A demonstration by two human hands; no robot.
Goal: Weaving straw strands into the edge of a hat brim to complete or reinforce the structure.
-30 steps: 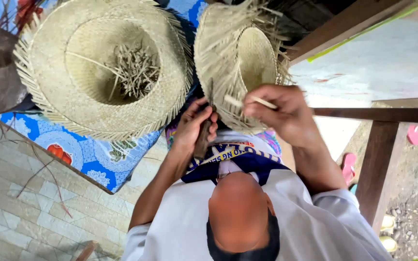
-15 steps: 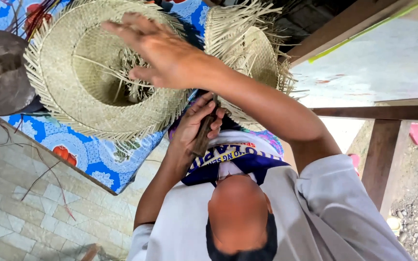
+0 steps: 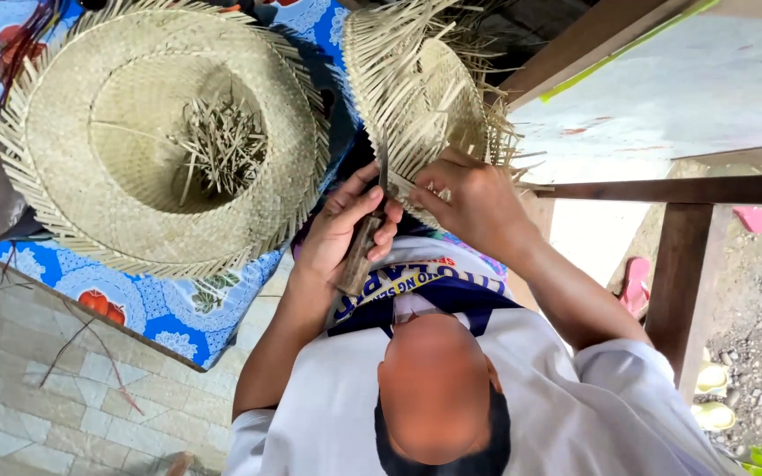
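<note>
Holding a wooden-handled knife [image 3: 362, 247] in my left hand [image 3: 346, 231], grip clenched on the handle, blade up toward loose strands, I pinch the unfinished straw hat [image 3: 421, 92] at its fringed brim with my right hand [image 3: 469, 204]; a finished hat [image 3: 147, 141], full of trimmings, rests on the blue floral cloth [image 3: 169, 304].

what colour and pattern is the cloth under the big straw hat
Blue cloth with white and red-orange flower prints, clearest in the head view.
</note>
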